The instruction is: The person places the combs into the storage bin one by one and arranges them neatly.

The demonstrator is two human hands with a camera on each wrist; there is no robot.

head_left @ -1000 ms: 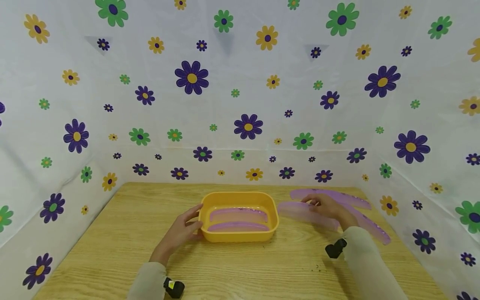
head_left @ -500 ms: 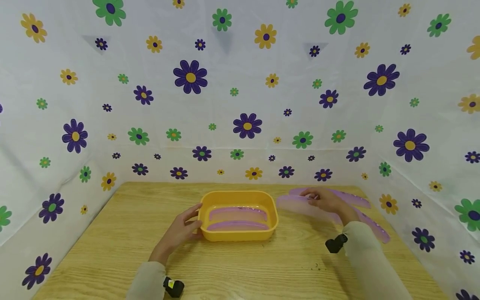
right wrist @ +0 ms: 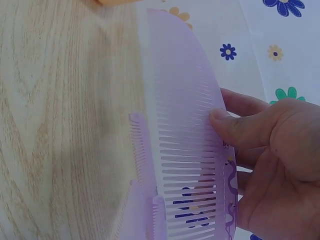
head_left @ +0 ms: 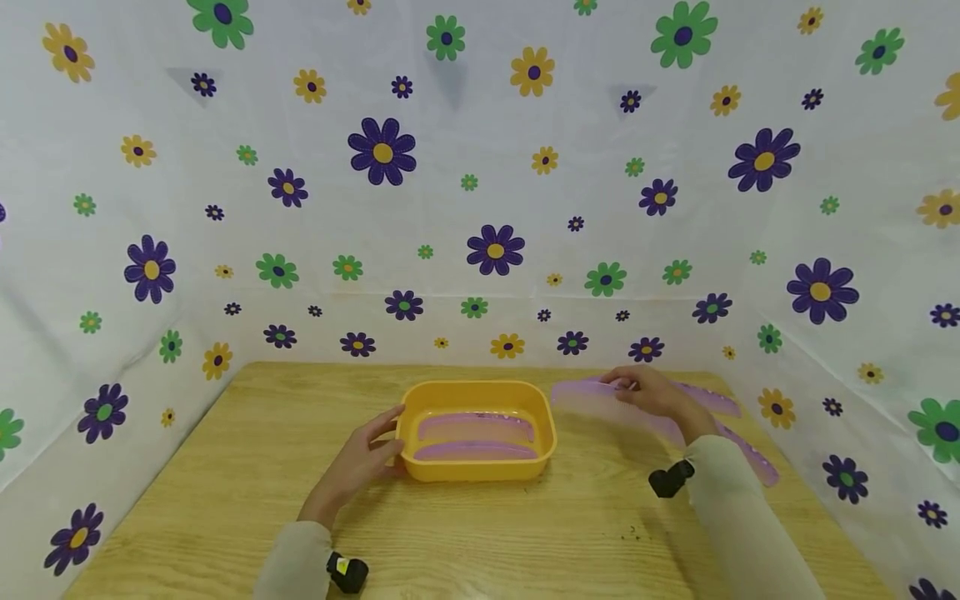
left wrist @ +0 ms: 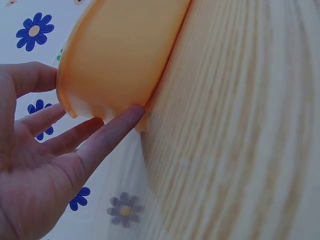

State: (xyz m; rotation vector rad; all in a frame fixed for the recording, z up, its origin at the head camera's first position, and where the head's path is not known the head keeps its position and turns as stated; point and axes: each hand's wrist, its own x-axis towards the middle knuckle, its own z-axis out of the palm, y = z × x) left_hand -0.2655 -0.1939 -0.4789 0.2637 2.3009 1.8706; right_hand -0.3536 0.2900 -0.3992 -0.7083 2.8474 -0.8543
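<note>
A yellow plastic basin (head_left: 476,472) stands mid-table with two translucent purple combs inside, the rear comb (head_left: 476,427) behind the front comb (head_left: 476,452). My left hand (head_left: 356,467) touches the basin's left end; in the left wrist view its fairly straight, spread fingers rest against the outer wall (left wrist: 115,55). Right of the basin, my right hand (head_left: 651,393) pinches another purple comb (head_left: 585,397) by its spine, raised off the table. In the right wrist view the thumb lies on the face of this comb (right wrist: 185,85), teeth pointing left, fingers partly hidden behind it.
More purple combs lie on the table at right: a far comb (head_left: 712,400) and a nearer comb (head_left: 753,458), both partly covered by the right hand and arm. The wooden table (head_left: 465,542) is bounded by flower-printed white sheeting (head_left: 330,217) behind and at both sides.
My right hand has lifted its comb off the table, rising slightly and shifting a little toward the back. My left hand and the basin have stayed in place.
</note>
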